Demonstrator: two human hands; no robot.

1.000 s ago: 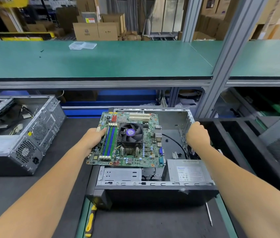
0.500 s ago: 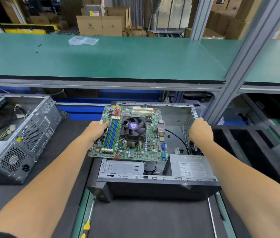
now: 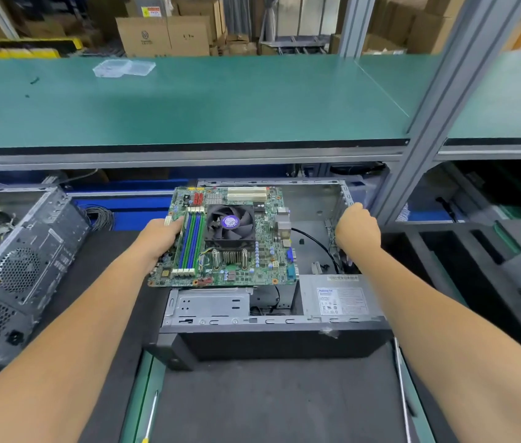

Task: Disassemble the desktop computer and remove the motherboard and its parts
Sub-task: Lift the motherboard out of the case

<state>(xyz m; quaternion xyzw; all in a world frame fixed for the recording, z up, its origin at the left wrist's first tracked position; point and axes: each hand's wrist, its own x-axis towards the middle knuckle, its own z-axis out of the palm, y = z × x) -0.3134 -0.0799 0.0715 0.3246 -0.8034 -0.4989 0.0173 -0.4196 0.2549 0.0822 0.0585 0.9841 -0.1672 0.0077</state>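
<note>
Two hands: both up at the open computer case [image 3: 323, 199], the landmark for every place below
Second case [image 3: 25, 270]: well to the left of the open computer case, lying on the dark mat; its grilled fan end faces the camera; loose cables show inside it
Left hand [image 3: 160, 235]: at the left wall of the open computer case; thumb on top and fingers curled under the left edge of the motherboard, gripping it
Motherboard [image 3: 252, 251]: lifted clear of the floor of the open computer case and tilted, over its left half; left edge juts past the case wall; black cooler fan [image 3: 229, 222] in the middle; blue and green memory sticks [image 3: 191, 243] just beside the gripping thumb
Drive cage [image 3: 211, 303]: inside the open computer case, at its near edge, below the board
Power supply [image 3: 342, 298]: near right corner of the open computer case; white label on top
Right hand [image 3: 356, 230]: fingers curled over the right wall of the open computer case, holding it
Green shelf [image 3: 188, 100]: above and behind the open computer case; clear plastic tray [image 3: 123, 68] on it, to the left
</note>
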